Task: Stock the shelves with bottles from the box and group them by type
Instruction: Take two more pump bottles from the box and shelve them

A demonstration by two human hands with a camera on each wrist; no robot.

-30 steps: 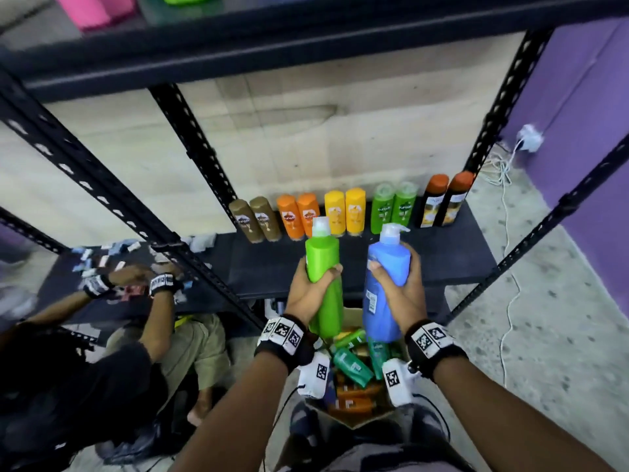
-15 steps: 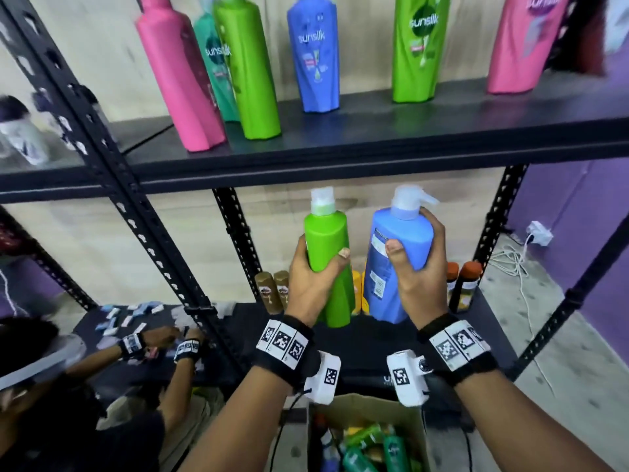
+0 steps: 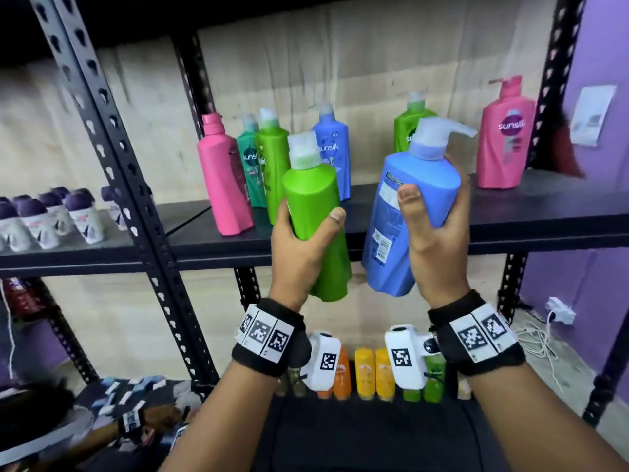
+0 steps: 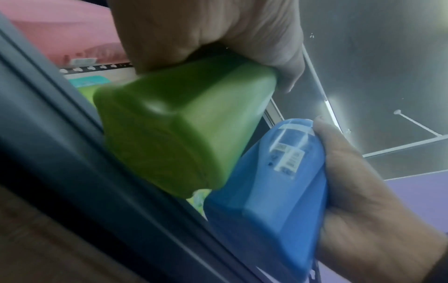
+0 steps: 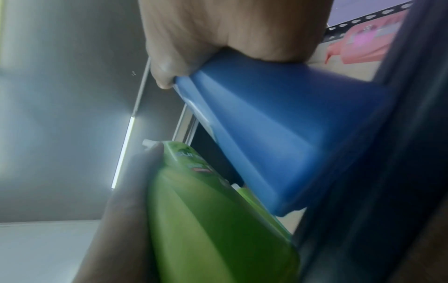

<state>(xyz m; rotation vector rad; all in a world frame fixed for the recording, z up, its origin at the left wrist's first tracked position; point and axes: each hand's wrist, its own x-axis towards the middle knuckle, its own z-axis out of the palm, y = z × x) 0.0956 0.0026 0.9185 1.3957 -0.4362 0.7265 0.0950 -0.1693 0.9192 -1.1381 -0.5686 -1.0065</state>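
Note:
My left hand (image 3: 303, 240) grips a green pump bottle (image 3: 315, 212) upright, just in front of the black middle shelf (image 3: 531, 212). My right hand (image 3: 435, 240) holds a larger blue pump bottle (image 3: 408, 212) beside it, tilted slightly left. Seen from below in the left wrist view, the green bottle (image 4: 179, 130) and blue bottle (image 4: 271, 191) sit close together at the shelf edge. In the right wrist view the blue bottle (image 5: 278, 134) is above the green one (image 5: 218, 220). The shelf carries pink (image 3: 224, 185), teal (image 3: 250, 165), green (image 3: 272, 165), blue (image 3: 335, 148), green (image 3: 406, 127) and pink (image 3: 503, 137) bottles.
Small purple-capped bottles (image 3: 44, 216) stand on the neighbouring shelf at left. A row of small orange, yellow and green bottles (image 3: 371, 373) lines the lower shelf. Another person's hand (image 3: 143, 420) works at lower left. A black upright (image 3: 136, 199) divides the racks. A purple wall (image 3: 599, 199) is at right.
Both hands have lifted the green and blue bottles from over the box up to the height of the middle shelf. My view has tilted upward with them.

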